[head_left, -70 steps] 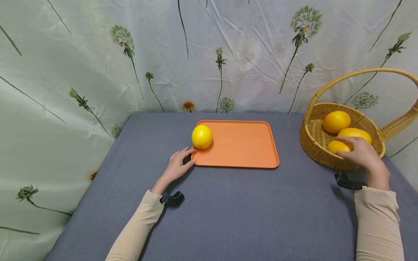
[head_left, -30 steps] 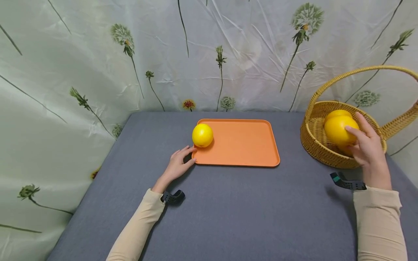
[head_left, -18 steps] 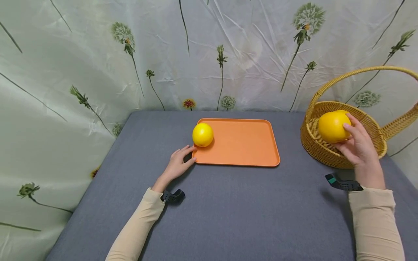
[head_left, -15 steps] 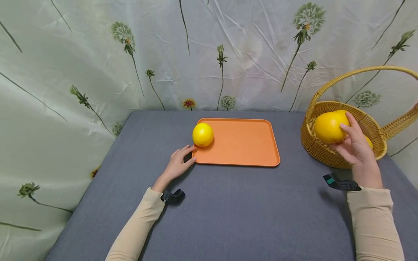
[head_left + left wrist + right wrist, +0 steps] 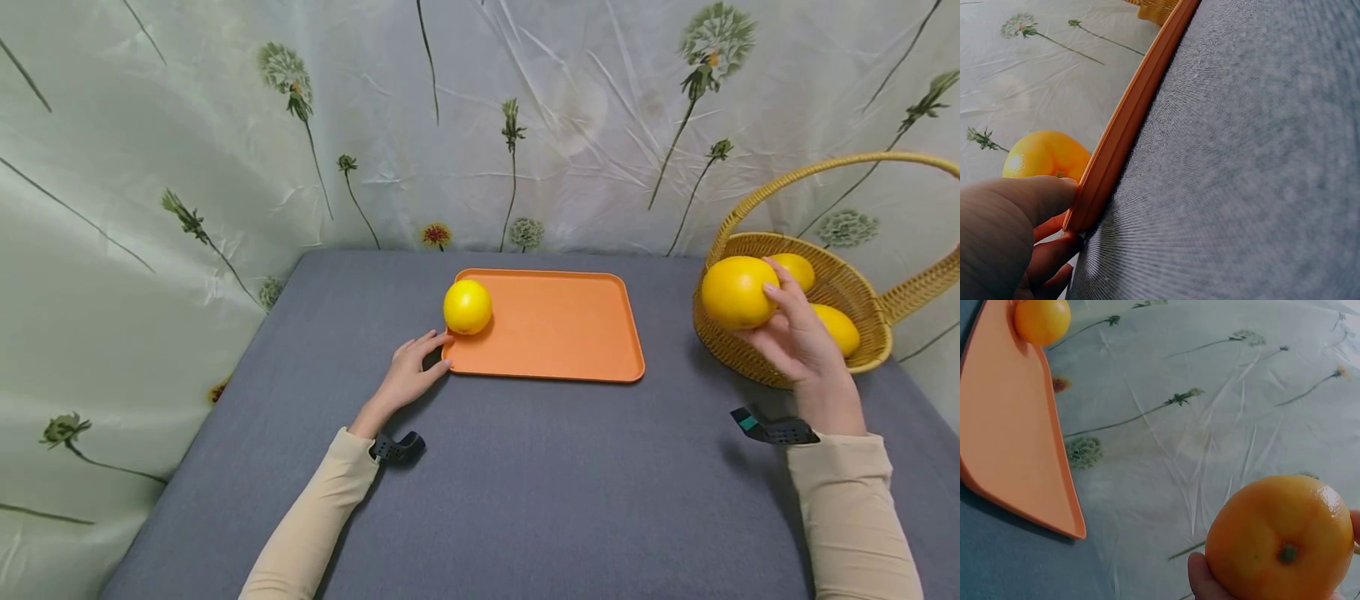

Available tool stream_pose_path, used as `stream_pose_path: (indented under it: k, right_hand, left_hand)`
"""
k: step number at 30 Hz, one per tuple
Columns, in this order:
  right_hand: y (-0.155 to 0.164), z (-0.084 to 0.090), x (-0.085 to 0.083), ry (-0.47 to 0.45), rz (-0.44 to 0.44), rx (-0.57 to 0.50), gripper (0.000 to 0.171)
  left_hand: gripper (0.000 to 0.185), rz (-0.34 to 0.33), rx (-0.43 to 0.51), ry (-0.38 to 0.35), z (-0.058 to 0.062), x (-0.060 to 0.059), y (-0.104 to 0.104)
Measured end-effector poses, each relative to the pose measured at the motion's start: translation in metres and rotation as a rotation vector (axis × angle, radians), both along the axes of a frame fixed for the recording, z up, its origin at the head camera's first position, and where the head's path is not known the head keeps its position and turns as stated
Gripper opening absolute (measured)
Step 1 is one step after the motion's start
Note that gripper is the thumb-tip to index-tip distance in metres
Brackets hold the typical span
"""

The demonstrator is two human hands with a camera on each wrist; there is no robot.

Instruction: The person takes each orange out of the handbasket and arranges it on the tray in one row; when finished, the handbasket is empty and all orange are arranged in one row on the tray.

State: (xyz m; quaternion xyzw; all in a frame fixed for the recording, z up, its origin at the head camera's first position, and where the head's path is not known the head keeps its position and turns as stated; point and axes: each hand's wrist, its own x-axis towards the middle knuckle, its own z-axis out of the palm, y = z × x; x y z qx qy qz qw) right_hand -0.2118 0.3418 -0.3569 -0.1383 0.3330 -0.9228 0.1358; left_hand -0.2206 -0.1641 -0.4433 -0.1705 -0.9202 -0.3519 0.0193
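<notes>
My right hand (image 5: 802,346) grips a round orange (image 5: 737,292) over the left rim of the wicker basket (image 5: 843,287). The right wrist view shows the stem end of this orange (image 5: 1279,540), with fingers along its lower and right sides. At the tray's near left corner, my left hand (image 5: 407,373) holds the edge of the orange-coloured tray (image 5: 555,325). Up close in the left wrist view, the thumb (image 5: 1041,194) lies against the tray wall (image 5: 1129,119) and other fingers sit at the corner. A second orange (image 5: 467,307) rests on the tray's left end.
Two more yellow-orange fruits, one at the back (image 5: 797,271) and one at the right (image 5: 838,329), lie in the basket, partly hidden by my right hand. The basket's tall handle (image 5: 825,165) arches above. A flower-print curtain (image 5: 585,125) hangs behind the grey tabletop (image 5: 540,483).
My right hand has taken hold of an orange inside the basket, lifted it and moved left to the basket's rim. My left hand has stayed at the tray corner.
</notes>
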Motion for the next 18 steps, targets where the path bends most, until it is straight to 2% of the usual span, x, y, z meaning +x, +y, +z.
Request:
stream_pose_path:
  k: [10, 18]
  right_hand:
    - [-0.031, -0.001, 0.001, 0.022, 0.002, 0.031, 0.044]
    - [-0.061, -0.004, -0.003, 0.041, -0.033, 0.276, 0.045]
  left_hand:
    - [0.044, -0.002, -0.002, -0.007, 0.002, 0.001, 0.0]
    - [0.043, 0.0, -0.003, -0.002, 0.001, -0.001, -0.001]
